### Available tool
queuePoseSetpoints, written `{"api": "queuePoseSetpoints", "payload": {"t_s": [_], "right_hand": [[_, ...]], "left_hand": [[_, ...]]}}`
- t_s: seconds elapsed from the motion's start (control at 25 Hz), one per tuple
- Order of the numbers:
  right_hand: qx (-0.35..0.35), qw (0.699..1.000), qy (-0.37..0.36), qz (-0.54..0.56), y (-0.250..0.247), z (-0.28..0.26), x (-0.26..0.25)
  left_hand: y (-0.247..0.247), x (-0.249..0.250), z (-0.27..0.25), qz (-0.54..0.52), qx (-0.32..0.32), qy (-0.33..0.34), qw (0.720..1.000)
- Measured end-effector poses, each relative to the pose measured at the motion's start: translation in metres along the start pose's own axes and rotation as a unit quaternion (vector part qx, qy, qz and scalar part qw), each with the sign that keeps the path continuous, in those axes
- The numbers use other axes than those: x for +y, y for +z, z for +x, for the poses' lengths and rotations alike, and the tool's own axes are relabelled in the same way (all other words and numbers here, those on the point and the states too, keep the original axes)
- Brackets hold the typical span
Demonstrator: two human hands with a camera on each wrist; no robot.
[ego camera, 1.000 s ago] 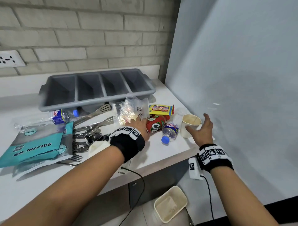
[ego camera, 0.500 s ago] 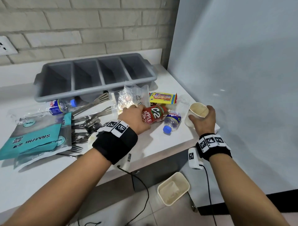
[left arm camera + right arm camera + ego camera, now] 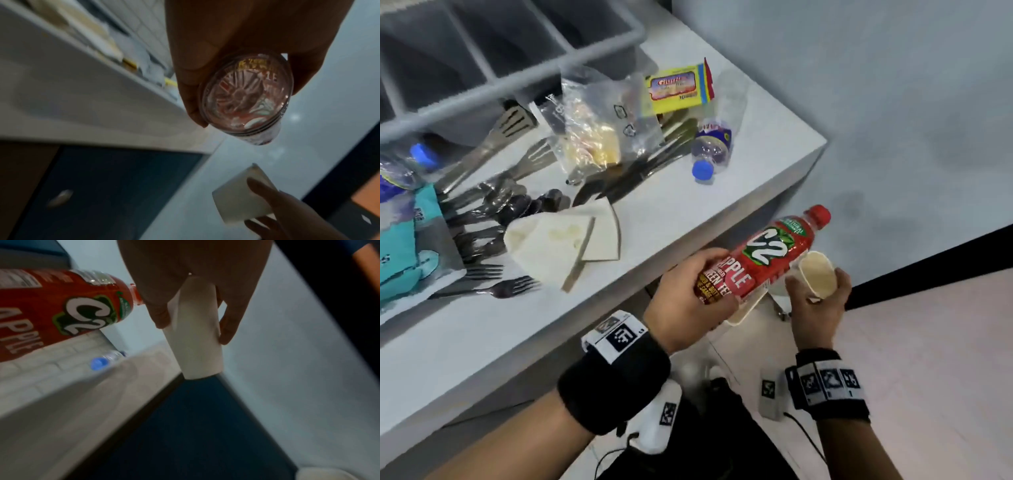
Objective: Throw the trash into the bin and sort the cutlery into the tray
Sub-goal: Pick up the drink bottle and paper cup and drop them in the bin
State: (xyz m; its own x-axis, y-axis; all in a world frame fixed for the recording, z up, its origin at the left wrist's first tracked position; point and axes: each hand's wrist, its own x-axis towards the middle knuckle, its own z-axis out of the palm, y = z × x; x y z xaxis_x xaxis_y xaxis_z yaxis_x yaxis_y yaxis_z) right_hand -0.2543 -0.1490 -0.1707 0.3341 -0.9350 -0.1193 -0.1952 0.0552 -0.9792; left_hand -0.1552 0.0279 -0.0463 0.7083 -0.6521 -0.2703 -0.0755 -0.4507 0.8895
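Note:
My left hand (image 3: 698,291) grips a red C2 apple tea bottle (image 3: 763,260) by its lower half and holds it in the air past the table's front edge. The left wrist view shows the bottle's clear base (image 3: 246,97). Just to the right, my right hand (image 3: 822,308) grips a white paper cup (image 3: 818,274), tilted with its mouth up. A cream bin (image 3: 743,311) shows partly below the bottle. The grey cutlery tray (image 3: 517,78) stands at the table's back. Forks and spoons (image 3: 493,212) lie loose in front of it.
On the table lie a blue-capped water bottle (image 3: 712,147), a yellow snack packet (image 3: 678,85), a clear plastic bag (image 3: 592,126), a flattened paper cup (image 3: 565,243) and a teal pouch (image 3: 400,246). A grey wall panel (image 3: 876,102) stands right of the table.
Both hands closed on their items, lifted them off the table and carried them down past its front edge. The head view has tilted down toward the floor.

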Motion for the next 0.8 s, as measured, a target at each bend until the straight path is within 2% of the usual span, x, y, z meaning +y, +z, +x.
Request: {"api": "queuePoseSetpoints", "payload": {"t_s": [0.2, 0.4, 0.56, 0.68, 0.8], "right_hand": [[0.019, 0.991, 0.116, -0.072, -0.015, -0.008, 0.115], [0.031, 0.977, 0.19, -0.089, 0.009, 0.04, 0.227], [-0.016, 0.972, 0.21, -0.1, 0.046, 0.088, 0.31], [-0.045, 0.962, 0.196, -0.186, 0.071, 0.127, 0.369], [-0.053, 0.958, 0.191, -0.208, 0.089, 0.155, 0.4]], "left_hand": [[0.074, -0.1, 0.045, 0.103, -0.059, -0.13, 0.984], [0.141, -0.204, 0.121, 0.138, -0.056, -0.25, 0.957], [0.193, -0.286, 0.185, 0.186, -0.071, -0.291, 0.936], [0.227, -0.344, 0.229, 0.214, -0.079, -0.314, 0.921], [0.253, -0.378, 0.264, 0.248, -0.069, -0.31, 0.915]]}}
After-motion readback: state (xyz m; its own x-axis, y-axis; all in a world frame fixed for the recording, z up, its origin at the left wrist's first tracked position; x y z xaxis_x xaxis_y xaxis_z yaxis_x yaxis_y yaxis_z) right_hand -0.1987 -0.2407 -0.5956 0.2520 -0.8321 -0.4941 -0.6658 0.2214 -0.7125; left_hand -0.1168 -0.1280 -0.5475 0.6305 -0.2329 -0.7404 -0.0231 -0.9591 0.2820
